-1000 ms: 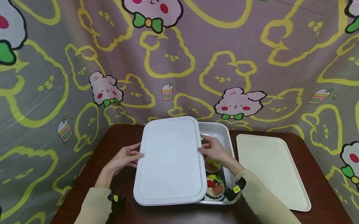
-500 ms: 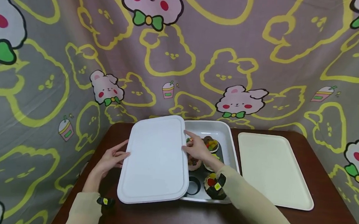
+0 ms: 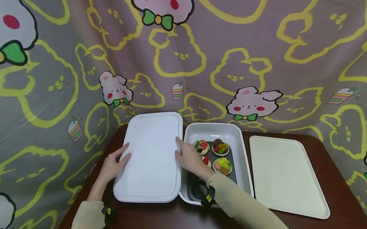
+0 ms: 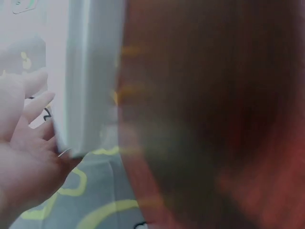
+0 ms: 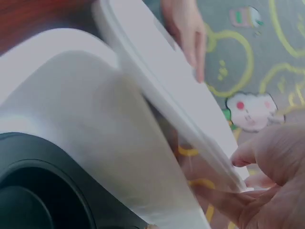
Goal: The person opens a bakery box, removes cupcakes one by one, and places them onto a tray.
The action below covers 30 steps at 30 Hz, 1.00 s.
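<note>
A white rectangular lid [image 3: 149,161] spans the space between both hands, just left of a deep white container [image 3: 246,175]. My left hand [image 3: 111,164] grips its left edge. My right hand [image 3: 191,157] pinches the opposite edge, thumb on top and fingers beneath in the right wrist view. In the left wrist view the lid [image 4: 86,76] shows edge-on and blurred, fingers spread along it. Inside the container is a dark cup pan [image 3: 193,182] bearing several fruit-topped tarts, among them one with yellow and green topping [image 3: 223,166]. My right hand and forearm hide part of the pan.
A flat cream tray [image 3: 289,175] lies on the dark wood table [image 3: 201,224], right of the container. Behind and to the left hangs a patterned cloth [image 3: 202,69], close to the table's back edge.
Both hands have carried the lid leftward off the container and lowered it beside it. The container and more of its tarts have come into view.
</note>
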Available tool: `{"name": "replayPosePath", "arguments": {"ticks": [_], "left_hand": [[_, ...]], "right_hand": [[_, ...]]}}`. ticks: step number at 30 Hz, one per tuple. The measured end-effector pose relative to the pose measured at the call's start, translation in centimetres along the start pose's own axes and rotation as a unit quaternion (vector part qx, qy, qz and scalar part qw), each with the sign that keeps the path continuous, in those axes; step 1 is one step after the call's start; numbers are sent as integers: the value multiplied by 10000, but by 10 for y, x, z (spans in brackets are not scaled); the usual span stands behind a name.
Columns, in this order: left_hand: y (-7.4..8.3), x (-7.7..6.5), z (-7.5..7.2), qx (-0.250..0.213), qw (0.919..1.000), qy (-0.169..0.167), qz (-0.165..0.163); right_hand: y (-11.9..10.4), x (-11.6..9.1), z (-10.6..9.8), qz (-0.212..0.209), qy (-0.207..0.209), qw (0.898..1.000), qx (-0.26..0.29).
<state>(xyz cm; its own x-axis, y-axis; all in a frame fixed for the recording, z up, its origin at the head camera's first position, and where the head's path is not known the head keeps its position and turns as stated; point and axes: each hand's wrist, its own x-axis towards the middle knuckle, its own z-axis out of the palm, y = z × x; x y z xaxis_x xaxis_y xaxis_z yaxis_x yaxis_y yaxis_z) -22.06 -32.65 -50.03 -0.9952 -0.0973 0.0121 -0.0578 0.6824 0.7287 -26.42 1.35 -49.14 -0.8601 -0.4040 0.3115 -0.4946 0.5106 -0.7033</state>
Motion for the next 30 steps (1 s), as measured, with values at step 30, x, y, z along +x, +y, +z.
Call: {"name": "replayPosePath", "arguments": {"ticks": [30], "left_hand": [[-61, 8, 23, 444, 9969, 24, -655]], "right_hand": [[-48, 12, 62, 1078, -3236, 8595, -3806]]}}
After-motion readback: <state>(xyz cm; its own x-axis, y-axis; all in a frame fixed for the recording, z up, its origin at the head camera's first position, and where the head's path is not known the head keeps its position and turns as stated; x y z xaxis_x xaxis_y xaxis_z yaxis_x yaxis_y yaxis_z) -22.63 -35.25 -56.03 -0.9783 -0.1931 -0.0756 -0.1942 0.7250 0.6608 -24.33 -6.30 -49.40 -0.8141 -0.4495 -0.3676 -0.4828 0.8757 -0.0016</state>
